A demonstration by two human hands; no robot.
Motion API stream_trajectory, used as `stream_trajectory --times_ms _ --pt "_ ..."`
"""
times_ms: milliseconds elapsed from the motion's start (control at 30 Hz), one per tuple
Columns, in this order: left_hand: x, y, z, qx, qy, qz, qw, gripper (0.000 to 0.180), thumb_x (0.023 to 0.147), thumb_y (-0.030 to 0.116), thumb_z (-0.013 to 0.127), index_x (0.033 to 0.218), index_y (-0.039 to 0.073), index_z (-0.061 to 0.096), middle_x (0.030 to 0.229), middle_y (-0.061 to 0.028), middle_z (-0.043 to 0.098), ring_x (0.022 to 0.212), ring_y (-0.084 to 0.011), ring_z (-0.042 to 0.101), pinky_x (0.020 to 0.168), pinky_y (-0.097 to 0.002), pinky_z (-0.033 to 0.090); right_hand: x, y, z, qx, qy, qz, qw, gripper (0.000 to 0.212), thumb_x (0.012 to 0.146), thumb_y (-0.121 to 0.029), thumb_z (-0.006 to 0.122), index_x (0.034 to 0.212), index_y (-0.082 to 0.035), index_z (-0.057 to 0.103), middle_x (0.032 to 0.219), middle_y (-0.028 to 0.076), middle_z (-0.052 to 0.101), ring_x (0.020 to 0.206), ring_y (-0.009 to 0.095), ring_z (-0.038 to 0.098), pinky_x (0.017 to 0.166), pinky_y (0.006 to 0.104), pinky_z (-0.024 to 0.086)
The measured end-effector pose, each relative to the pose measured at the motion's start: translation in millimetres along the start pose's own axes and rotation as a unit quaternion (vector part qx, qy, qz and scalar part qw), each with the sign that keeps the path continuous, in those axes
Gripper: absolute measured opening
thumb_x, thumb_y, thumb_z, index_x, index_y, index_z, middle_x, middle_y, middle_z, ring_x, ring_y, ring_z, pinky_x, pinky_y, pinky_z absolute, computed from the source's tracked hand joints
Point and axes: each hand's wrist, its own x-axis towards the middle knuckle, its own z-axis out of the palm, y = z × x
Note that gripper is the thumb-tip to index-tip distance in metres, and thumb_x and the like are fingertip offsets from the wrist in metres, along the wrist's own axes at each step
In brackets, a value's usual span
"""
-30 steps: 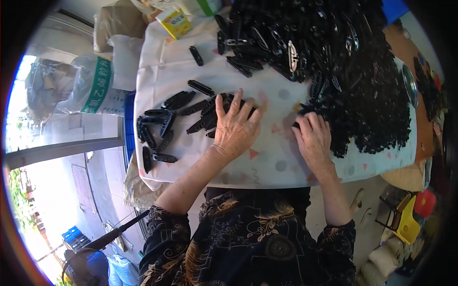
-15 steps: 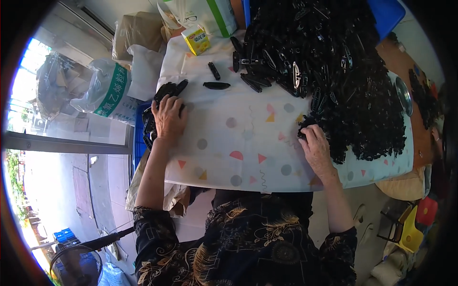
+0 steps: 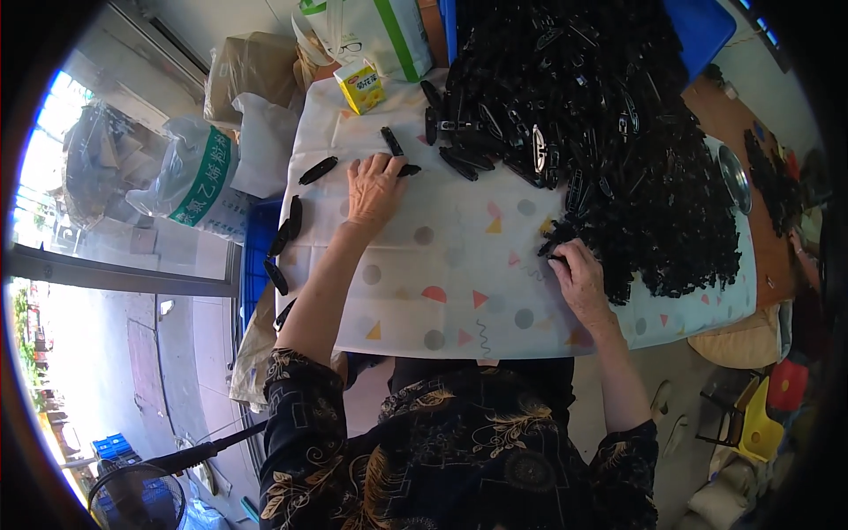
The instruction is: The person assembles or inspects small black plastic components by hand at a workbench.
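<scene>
My left hand [image 3: 375,190] reaches over the table with its fingers apart, lying on a black elongated plastic piece [image 3: 409,170] that is partly hidden under the fingertips. Just beyond them lies another narrow black piece [image 3: 391,141]. My right hand [image 3: 580,276] is at the near left edge of a big heap of black plastic parts [image 3: 609,132]. Its thumb and fingers pinch a small black part [image 3: 555,257], mostly hidden by the hand. A single black oval piece [image 3: 318,170] rests left of my left hand, and several more [image 3: 284,237] line the table's left edge.
A blue crate [image 3: 259,234] stands below the table's left edge. At the back are a yellow carton [image 3: 361,91] and a white-green bag [image 3: 402,35]. A round metal dish [image 3: 733,179] stands right of the heap. Filled plastic sacks [image 3: 199,168] lean at the left.
My left hand has left the bunch of black pieces at the left edge and moved right onto the oval piece. That bunch now lies spread out. My right hand stays beside the heap.
</scene>
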Motion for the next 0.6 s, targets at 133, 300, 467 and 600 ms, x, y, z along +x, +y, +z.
stream_trajectory --times_ms 133,300,467,600 --pt "-15 -27 -1 0.028 0.005 -0.040 0.999 0.025 0.076 0.019 0.066 0.097 0.010 0.056 0.094 -0.0090 0.057 0.099 -0.0267 0.055 0.092 -0.0428 0.037 -5 2 -2 0.070 0.022 0.022 0.997 0.012 0.086 0.000 0.061 0.096 -0.002 0.054 0.084 0.009 0.057 0.074 0.024 0.059 0.064 0.0330 0.047" --pt "-33 -78 -29 0.174 0.022 -0.143 0.974 0.025 0.077 0.022 0.062 0.099 0.011 0.057 0.097 -0.0081 0.058 0.099 -0.0280 0.054 0.088 -0.0453 0.036 -9 7 -12 0.435 -0.043 0.325 0.839 0.008 0.095 -0.010 0.054 0.102 -0.007 0.055 0.084 0.003 0.058 0.074 0.012 0.058 0.065 0.0257 0.048" --pt "0 -77 -29 0.151 0.008 -0.092 0.984 0.051 0.078 0.008 0.058 0.127 0.014 0.048 0.127 -0.0095 0.050 0.119 -0.0300 0.046 0.097 -0.0447 0.036 -8 15 -7 0.638 0.010 0.374 0.673 0.011 0.094 -0.009 0.055 0.105 -0.008 0.056 0.090 0.005 0.061 0.075 0.013 0.061 0.067 0.0249 0.052" --pt "46 -42 -6 0.084 -0.052 0.105 0.989 0.044 0.080 -0.004 0.049 0.121 0.012 0.054 0.133 -0.0109 0.048 0.123 -0.0314 0.045 0.100 -0.0420 0.038 -10 20 -9 0.667 -0.001 0.375 0.644 0.015 0.092 -0.004 0.057 0.106 -0.006 0.056 0.099 0.009 0.065 0.086 0.017 0.066 0.071 0.0242 0.057"
